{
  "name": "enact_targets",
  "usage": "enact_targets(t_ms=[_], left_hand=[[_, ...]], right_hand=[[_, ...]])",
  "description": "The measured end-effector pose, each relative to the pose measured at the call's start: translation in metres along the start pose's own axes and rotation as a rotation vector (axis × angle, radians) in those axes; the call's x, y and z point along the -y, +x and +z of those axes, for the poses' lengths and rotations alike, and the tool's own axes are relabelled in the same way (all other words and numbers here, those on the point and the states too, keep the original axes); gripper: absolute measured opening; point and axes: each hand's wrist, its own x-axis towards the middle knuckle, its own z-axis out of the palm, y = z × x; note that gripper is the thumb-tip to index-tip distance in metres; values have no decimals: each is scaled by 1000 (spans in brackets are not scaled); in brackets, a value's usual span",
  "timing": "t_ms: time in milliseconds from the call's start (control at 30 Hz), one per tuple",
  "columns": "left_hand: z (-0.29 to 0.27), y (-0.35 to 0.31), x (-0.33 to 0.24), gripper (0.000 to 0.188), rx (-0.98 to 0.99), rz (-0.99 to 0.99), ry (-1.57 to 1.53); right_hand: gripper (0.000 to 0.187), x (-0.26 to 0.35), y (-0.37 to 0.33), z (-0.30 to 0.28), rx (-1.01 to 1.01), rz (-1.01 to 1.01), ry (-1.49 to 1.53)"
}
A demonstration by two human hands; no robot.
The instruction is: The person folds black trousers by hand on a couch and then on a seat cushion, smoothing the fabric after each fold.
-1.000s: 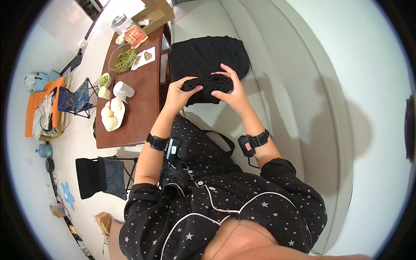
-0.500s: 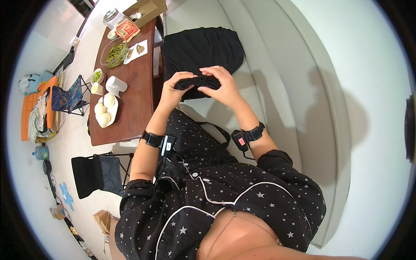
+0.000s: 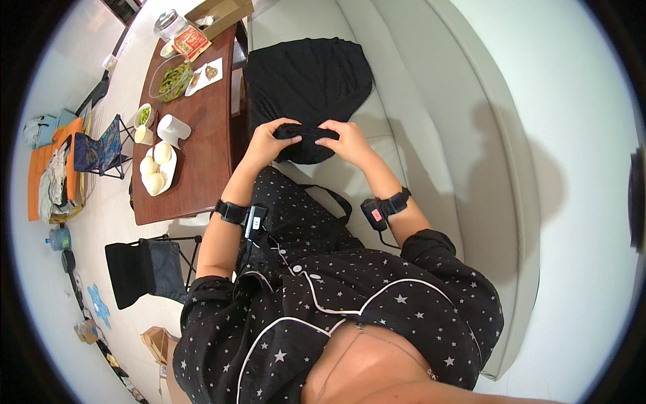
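Observation:
A black cloth garment (image 3: 306, 77) lies spread on the pale sofa (image 3: 397, 74), its far end rounded. What kind of garment it is I cannot make out. Its near end is bunched into gathered folds between my two hands. Fingers and thumb of my left hand (image 3: 271, 143) pinch the left side of that gathered edge. Opposite it, my right hand (image 3: 346, 141) grips the right side, with the thumb pointing inward over the fabric. The fingertips beneath the cloth are partly hidden. Black straps with small boxes circle both my forearms.
To the left stands a brown table (image 3: 192, 161) bearing a plate of buns (image 3: 161, 165), a white cup (image 3: 173, 129), a bowl of green pods (image 3: 173, 82) and a glass jar (image 3: 168, 25). Folding chairs (image 3: 145, 269) stand beyond its left side and near end.
The bunched edge, earlier raised and arched between my hands, now sits lower and flatter. Both hands have moved slightly down, and my right fingers have drawn back toward the right side.

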Motion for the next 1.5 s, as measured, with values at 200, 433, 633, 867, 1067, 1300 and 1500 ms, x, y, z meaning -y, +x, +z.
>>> enact_targets(t_ms=[200,433,633,867,1067,1300,1500], left_hand=[[-3,-3,2,15,80,141,-351],[-21,-7,-20,21,-177,62,-42],[-49,13,-96,26,-306,345,57],[-83,65,-157,21,-384,420,26],[-110,97,-136,22,-521,403,-403],[-113,92,-115,31,-725,429,-772],[-134,77,-140,35,-839,505,-789]], right_hand=[[29,9,-7,7,-86,-91,132],[84,2,-8,12,-198,-126,204],[86,-1,30,49,-168,-162,348],[48,-25,89,50,-230,-61,351],[34,-41,116,-15,-481,190,560],[26,53,166,-161,-812,-405,410],[21,148,176,-209,-620,-646,-56]])
